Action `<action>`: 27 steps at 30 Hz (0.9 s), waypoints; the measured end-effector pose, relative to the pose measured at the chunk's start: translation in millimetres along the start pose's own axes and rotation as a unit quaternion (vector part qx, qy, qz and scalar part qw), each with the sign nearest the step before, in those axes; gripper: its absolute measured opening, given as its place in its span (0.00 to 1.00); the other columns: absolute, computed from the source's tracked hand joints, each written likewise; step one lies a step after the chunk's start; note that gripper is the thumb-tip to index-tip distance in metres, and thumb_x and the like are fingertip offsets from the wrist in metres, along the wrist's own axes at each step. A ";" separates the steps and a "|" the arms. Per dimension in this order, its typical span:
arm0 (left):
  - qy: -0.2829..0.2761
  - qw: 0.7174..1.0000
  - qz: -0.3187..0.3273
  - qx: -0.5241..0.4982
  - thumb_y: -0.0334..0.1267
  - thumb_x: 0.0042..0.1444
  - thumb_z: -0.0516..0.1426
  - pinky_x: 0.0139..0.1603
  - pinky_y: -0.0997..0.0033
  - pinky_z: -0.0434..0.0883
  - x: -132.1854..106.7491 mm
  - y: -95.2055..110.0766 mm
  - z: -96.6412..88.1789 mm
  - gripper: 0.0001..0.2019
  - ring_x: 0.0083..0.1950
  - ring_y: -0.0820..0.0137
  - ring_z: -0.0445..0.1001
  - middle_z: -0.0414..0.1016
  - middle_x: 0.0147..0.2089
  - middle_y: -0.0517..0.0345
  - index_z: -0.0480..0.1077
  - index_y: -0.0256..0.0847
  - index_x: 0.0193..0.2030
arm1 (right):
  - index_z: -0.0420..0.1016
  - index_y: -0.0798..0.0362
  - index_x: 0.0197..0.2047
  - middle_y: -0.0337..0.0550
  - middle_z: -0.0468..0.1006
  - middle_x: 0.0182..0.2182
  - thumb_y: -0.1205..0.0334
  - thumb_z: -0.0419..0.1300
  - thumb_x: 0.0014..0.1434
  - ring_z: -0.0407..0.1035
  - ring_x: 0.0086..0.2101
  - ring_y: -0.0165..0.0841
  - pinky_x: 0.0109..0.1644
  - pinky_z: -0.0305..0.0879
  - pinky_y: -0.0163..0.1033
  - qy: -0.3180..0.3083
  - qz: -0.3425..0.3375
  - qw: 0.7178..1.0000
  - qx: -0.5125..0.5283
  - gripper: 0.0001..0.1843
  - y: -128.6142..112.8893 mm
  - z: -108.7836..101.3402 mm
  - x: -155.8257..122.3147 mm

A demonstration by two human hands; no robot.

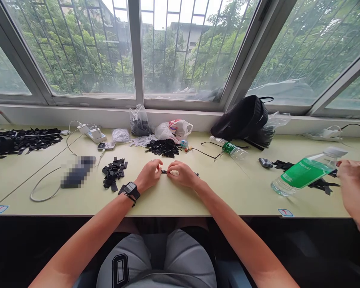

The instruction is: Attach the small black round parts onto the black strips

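My left hand and my right hand meet at the middle of the pale green table. Between their fingertips they pinch a small black strip, with a pale bit beside it that is too small to name. A loose heap of black strips lies to the left of my left hand. A larger heap of black pieces lies just beyond my hands. A black wristwatch sits on my left wrist.
At the right, a co-worker's hand is next to a tilted water bottle with a green label. Another bottle lies at the back, near a black bag. Black strips, plastic bags, a power strip, cables and a blurred object also lie about.
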State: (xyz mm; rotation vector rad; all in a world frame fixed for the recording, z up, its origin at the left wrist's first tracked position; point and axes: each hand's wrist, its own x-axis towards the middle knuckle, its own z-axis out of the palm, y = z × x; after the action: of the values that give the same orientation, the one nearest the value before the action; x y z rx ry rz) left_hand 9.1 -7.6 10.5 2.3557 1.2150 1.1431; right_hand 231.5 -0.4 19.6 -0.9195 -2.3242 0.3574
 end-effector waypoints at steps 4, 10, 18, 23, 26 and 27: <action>-0.007 0.999 0.043 0.015 0.27 0.58 0.58 0.46 0.62 0.71 -1.8 5.5 -7.6 0.08 0.43 0.61 0.75 0.78 0.39 0.52 0.75 0.42 0.42 | 0.84 0.45 0.39 0.45 0.83 0.39 0.66 0.65 0.59 0.75 0.39 0.41 0.47 0.71 0.48 0.030 0.005 1.000 0.003 0.07 -3.1 0.1 -0.6; -0.060 0.991 0.079 0.090 0.31 0.60 0.60 0.47 0.56 0.69 -5.6 11.8 -7.5 0.07 0.42 0.59 0.73 0.81 0.37 0.51 0.79 0.45 0.35 | 0.85 0.44 0.37 0.45 0.84 0.38 0.66 0.63 0.62 0.76 0.42 0.42 0.50 0.72 0.49 -0.002 -0.010 1.000 0.008 0.09 -8.2 5.9 -0.8; -0.011 0.992 0.050 0.113 0.34 0.61 0.61 0.51 0.52 0.68 -5.6 9.6 -5.0 0.05 0.50 0.53 0.72 0.82 0.43 0.48 0.79 0.43 0.42 | 0.82 0.45 0.50 0.47 0.84 0.47 0.57 0.58 0.71 0.72 0.55 0.46 0.68 0.62 0.58 -0.013 0.006 0.998 -0.066 0.11 15.1 3.7 11.3; -0.009 0.993 0.055 0.104 0.33 0.61 0.61 0.48 0.55 0.70 -2.4 14.1 -9.1 0.05 0.46 0.55 0.73 0.82 0.39 0.49 0.79 0.44 0.40 | 0.76 0.47 0.61 0.51 0.77 0.61 0.51 0.56 0.72 0.57 0.68 0.51 0.70 0.59 0.62 0.053 0.060 0.994 -0.074 0.19 32.7 -2.8 7.4; 0.001 0.994 0.030 0.106 0.34 0.62 0.60 0.44 0.60 0.69 -1.8 17.5 -35.1 0.05 0.42 0.58 0.75 0.82 0.37 0.51 0.79 0.45 0.37 | 0.77 0.47 0.59 0.51 0.79 0.57 0.52 0.55 0.72 0.62 0.64 0.51 0.67 0.63 0.61 0.062 0.062 0.994 -0.066 0.18 34.0 -10.0 1.6; -0.005 0.995 0.008 0.099 0.36 0.62 0.60 0.42 0.62 0.69 -3.7 18.3 -49.7 0.05 0.40 0.59 0.76 0.82 0.39 0.52 0.80 0.45 0.38 | 0.78 0.47 0.58 0.51 0.80 0.54 0.53 0.56 0.72 0.64 0.62 0.51 0.66 0.63 0.61 0.063 0.062 0.994 -0.065 0.17 33.5 -12.1 0.1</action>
State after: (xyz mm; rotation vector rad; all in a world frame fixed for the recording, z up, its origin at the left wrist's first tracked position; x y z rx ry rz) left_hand -18.5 -27.9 51.0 2.5154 1.3650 1.0576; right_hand 256.8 24.2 14.1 -1.1190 -2.2007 0.1939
